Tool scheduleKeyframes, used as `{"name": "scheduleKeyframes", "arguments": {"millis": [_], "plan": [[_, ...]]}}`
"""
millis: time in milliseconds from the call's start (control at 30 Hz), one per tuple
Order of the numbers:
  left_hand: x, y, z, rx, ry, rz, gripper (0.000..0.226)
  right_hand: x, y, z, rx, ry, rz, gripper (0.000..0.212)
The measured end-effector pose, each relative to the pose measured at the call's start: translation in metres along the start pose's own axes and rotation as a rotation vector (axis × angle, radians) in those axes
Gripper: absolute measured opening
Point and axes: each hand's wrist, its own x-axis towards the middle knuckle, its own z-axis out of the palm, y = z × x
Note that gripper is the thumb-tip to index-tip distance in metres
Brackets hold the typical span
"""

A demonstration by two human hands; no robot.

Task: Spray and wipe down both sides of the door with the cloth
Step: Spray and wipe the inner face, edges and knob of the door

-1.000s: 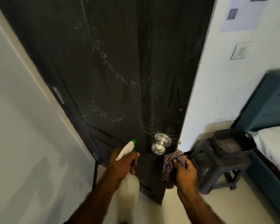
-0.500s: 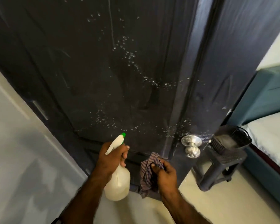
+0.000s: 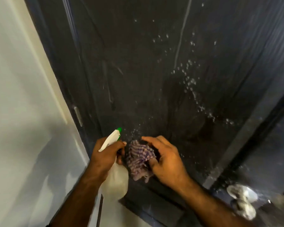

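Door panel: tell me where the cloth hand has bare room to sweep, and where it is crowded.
Free: the wide stretch of door above both hands, between the hinge-side frame and the droplet trail. Crowded: low down, where the left hand with the spray bottle sits beside the cloth under the right hand, and by the knob.

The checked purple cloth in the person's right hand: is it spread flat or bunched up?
Bunched up. The checked purple cloth sits crumpled in folds under the right hand against the dark door.

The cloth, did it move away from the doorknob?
Yes. The cloth was right by the doorknob; now it sits well to the knob's left, beside the spray bottle.
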Motion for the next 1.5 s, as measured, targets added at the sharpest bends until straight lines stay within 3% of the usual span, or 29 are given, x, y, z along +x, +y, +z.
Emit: {"name": "scheduleKeyframes", "arguments": {"millis": [100, 200, 267, 333, 467, 633, 833, 933, 1133, 1300, 1500], "plan": [[0.009, 0.036, -0.003, -0.031, 0.015, 0.084, 0.048, 0.041, -0.029, -0.040, -0.158, 0.029, -0.329, 0.054], [0.006, 0.072, 0.002, -0.049, 0.057, 0.189, 0.042, 0.077, -0.059, -0.061, -0.291, 0.078, -0.475, 0.036], [0.001, 0.096, 0.002, -0.088, 0.086, 0.252, 0.039, 0.093, -0.078, -0.071, -0.380, 0.102, -0.521, 0.039], [-0.003, 0.113, -0.001, -0.092, 0.086, 0.309, 0.041, 0.103, -0.093, -0.079, -0.415, 0.110, -0.496, 0.056], [-0.007, 0.148, -0.023, -0.148, 0.003, 0.385, 0.046, 0.123, -0.126, -0.090, -0.443, 0.331, -0.532, 0.033], [-0.034, 0.218, -0.048, -0.226, -0.164, 0.496, 0.037, 0.159, -0.179, -0.114, -0.458, 0.567, -0.572, 0.047], [-0.059, 0.332, -0.061, -0.327, -0.241, 0.651, 0.023, 0.218, -0.264, -0.169, -0.797, 0.787, -0.637, 0.076], [-0.070, 0.391, -0.059, -0.352, -0.306, 0.713, 0.028, 0.243, -0.304, -0.216, -0.982, 0.904, -0.671, 0.090], [-0.103, 0.476, -0.036, -0.321, -0.466, 0.783, 0.029, 0.259, -0.353, -0.335, -1.280, 1.144, -0.777, 0.090], [-0.129, 0.539, -0.016, -0.228, -0.570, 0.853, 0.032, 0.248, -0.365, -0.431, -1.306, 1.232, -0.784, 0.084], [-0.163, 0.601, 0.022, -0.220, -0.710, 0.917, 0.029, 0.233, -0.349, -0.491, -1.273, 1.255, -0.719, 0.085]]}}
